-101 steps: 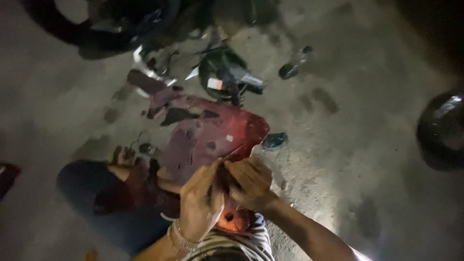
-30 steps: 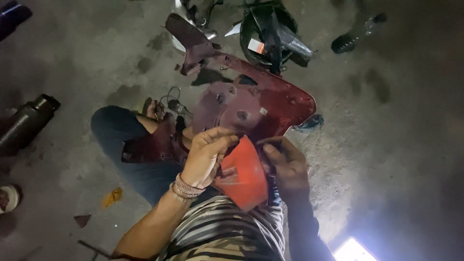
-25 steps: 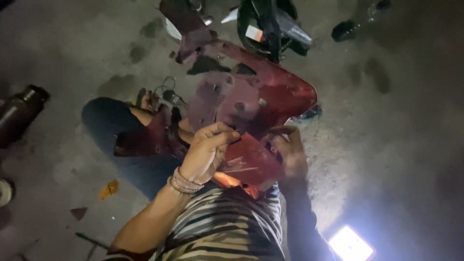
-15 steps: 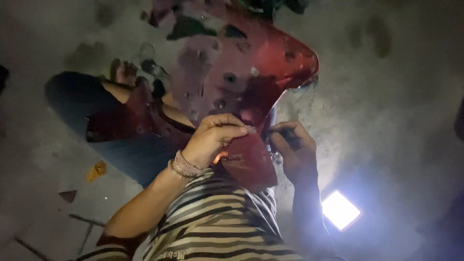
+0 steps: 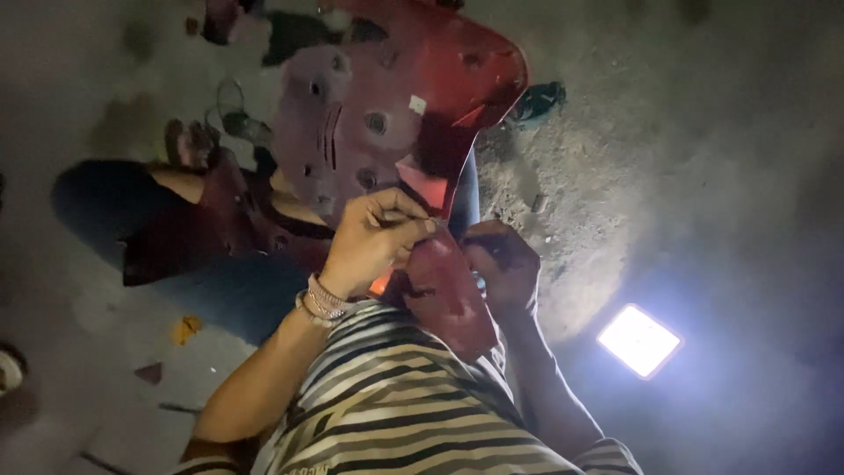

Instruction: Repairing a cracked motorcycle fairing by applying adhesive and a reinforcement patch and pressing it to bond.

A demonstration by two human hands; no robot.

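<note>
A large red plastic body panel [image 5: 387, 114] from a scooter lies across my lap, its dusty inner side with several holes facing up. My left hand [image 5: 374, 242], with bracelets on the wrist, pinches the near edge of the panel's lower red flap [image 5: 448, 295]. My right hand [image 5: 501, 268] grips the same flap from the right side, fingers curled around its edge. What lies between the fingertips is too dark to make out.
I sit on a dusty concrete floor with my leg in dark trousers [image 5: 149, 229] folded to the left. A bright rectangular light [image 5: 639, 340] lies on the floor at the right. A small dark object [image 5: 538, 98] lies beyond the panel's far corner.
The view has tilted down and closer; the black and green parts at the top have left the frame. Both hands stay on the red flap, and the floor light has come into view.
</note>
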